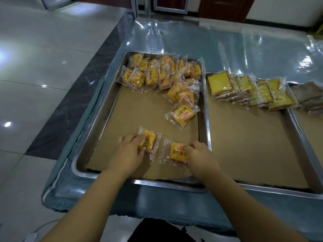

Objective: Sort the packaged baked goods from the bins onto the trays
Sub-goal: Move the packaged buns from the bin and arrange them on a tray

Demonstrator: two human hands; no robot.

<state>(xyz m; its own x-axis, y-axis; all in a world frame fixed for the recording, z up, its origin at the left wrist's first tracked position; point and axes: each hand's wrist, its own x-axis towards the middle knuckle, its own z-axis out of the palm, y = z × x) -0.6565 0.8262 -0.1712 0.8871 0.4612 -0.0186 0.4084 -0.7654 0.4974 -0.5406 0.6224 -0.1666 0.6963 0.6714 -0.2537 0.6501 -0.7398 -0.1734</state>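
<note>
Two crinkly film-wrapped buns (176, 153), steel tray (166, 184)

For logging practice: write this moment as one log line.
left hand: grips left bun pack | right hand: grips right bun pack | place: left tray

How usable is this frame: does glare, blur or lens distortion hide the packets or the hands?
Head view: glare spots on the floor tiles and plastic sheet; wide-angle bending bows the tray rim; dim, yellowish light; left hand slightly blurred at its outer edge, gripping the left packet; right hand and right packet read clearly.
</note>
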